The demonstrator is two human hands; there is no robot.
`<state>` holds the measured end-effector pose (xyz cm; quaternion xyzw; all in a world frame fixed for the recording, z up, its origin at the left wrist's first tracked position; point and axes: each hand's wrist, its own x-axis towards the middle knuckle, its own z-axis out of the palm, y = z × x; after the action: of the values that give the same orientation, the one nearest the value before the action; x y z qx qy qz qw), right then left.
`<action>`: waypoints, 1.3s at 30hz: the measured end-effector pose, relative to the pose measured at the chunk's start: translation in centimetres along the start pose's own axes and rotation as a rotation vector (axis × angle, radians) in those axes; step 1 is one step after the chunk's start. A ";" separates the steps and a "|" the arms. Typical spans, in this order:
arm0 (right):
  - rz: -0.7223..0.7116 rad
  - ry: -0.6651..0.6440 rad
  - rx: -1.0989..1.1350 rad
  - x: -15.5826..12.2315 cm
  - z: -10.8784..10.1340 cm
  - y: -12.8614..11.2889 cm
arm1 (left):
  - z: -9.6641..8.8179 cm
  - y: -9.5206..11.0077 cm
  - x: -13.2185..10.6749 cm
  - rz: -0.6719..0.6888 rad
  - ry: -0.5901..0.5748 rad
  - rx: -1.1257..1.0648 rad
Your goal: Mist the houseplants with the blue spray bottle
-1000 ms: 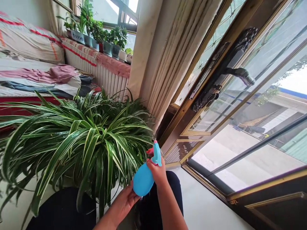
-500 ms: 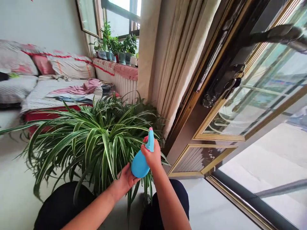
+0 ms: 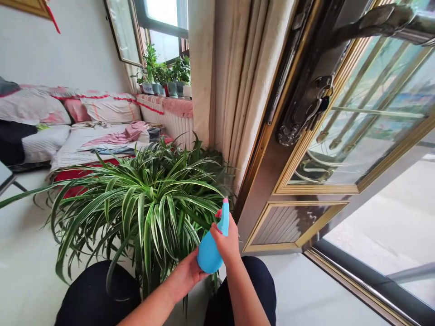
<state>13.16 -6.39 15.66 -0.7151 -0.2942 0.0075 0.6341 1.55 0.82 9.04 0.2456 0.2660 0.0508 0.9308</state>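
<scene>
A blue spray bottle [image 3: 208, 251] with a pink trigger is held up between my knees, its nozzle turned toward a large spider plant [image 3: 146, 203] with striped green leaves. My right hand [image 3: 227, 241] is wrapped round the bottle's neck, fingers at the trigger. My left hand [image 3: 187, 274] cups the bottle's round body from below. The plant's nearest leaves almost touch the bottle.
A bronze door with glass panels and a dark handle [image 3: 306, 113] stands ajar on the right. Cream curtains [image 3: 231, 81] hang behind the plant. A bed with pillows and a pink cloth [image 3: 102, 136] lies at the left. Potted plants [image 3: 163, 77] line the window sill above a radiator.
The view swung left and up over the second. In the last half second both hands and the bottle sank a little, to the right, and stayed on the bottle.
</scene>
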 end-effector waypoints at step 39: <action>-0.205 -0.153 -0.313 9.2 10.9 -12.8 | 1.9 11.3 -2.2 0.322 -0.210 -0.244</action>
<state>11.29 7.72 28.49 -0.7686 -0.4103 -0.0484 0.4884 1.10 9.41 16.97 0.1744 0.1169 0.2048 0.9560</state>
